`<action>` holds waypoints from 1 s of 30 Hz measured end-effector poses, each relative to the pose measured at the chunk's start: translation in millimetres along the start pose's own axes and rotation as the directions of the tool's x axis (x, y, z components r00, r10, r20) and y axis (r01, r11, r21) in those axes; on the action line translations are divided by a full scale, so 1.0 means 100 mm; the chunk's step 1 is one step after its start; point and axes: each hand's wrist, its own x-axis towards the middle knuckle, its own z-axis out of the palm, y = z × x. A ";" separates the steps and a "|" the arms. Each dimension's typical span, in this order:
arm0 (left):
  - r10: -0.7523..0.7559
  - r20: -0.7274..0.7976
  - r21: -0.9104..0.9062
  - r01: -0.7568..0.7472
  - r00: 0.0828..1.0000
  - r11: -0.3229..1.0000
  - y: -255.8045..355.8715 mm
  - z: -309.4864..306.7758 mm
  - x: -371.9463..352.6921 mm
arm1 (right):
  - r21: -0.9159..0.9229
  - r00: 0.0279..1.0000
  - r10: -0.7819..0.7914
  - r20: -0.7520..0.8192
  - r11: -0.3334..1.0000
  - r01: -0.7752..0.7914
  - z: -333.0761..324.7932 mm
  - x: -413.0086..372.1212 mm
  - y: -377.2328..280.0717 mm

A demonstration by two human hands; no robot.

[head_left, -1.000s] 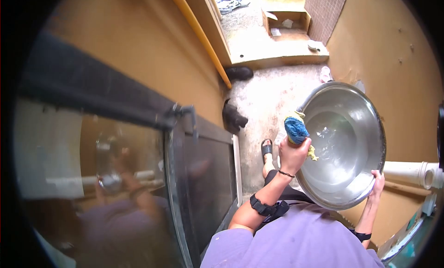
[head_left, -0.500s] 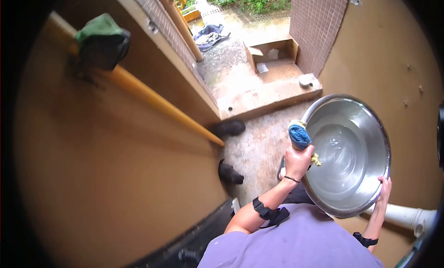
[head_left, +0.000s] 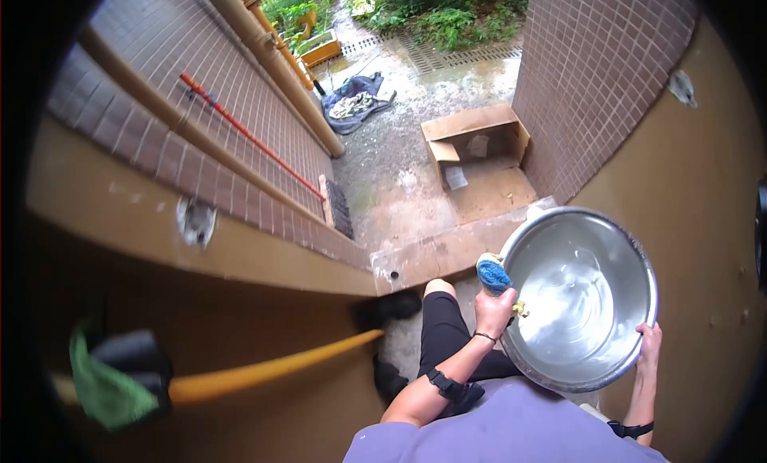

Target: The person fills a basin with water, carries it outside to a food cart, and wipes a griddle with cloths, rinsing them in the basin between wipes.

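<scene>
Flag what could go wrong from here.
The tilted steel basin seems to hold water, which may slosh out. The left hand also clutches a blue sponge, so its hold on the rim looks weak. The step ahead and wet ground beyond could cause a trip or slip.

Shiny silver round steel basin (head_left: 611, 247): pale reflections inside. Blue scrubbing sponge (head_left: 494, 275): yellow underside. Lavender short-sleeved shirt (head_left: 511, 427): plain. Black trousers (head_left: 443, 335); black forearm strap (head_left: 442, 381). Reddish-brown tiled wall (head_left: 595, 71): small-square grid, pale grout. Ochre plastered wall (head_left: 687, 183): flat, unpatterned. Tan cardboard box (head_left: 475, 143). Red broom handle (head_left: 240, 131). Orange-yellow slanted pole (head_left: 264, 373). Green cloth (head_left: 104, 387), lower left. Blue-grey crumpled cloth (head_left: 355, 103) on pale grey ground.
</scene>
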 end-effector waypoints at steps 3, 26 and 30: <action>-0.081 -0.005 0.047 0.081 0.997 0.996 0.11 0.05 0.92 | -0.043 0.999 0.033 0.001 0.999 -0.033 0.72 0.51 -0.21; -0.262 0.516 0.038 0.284 0.816 0.958 5.59 -0.05 7.93 | 0.481 0.757 -0.166 0.631 0.850 -0.214 6.01 3.79 -6.36; -0.010 0.221 -0.142 0.042 0.975 0.989 5.22 0.10 7.62 | 0.294 0.876 -0.050 0.480 0.950 -0.107 6.11 3.74 -5.69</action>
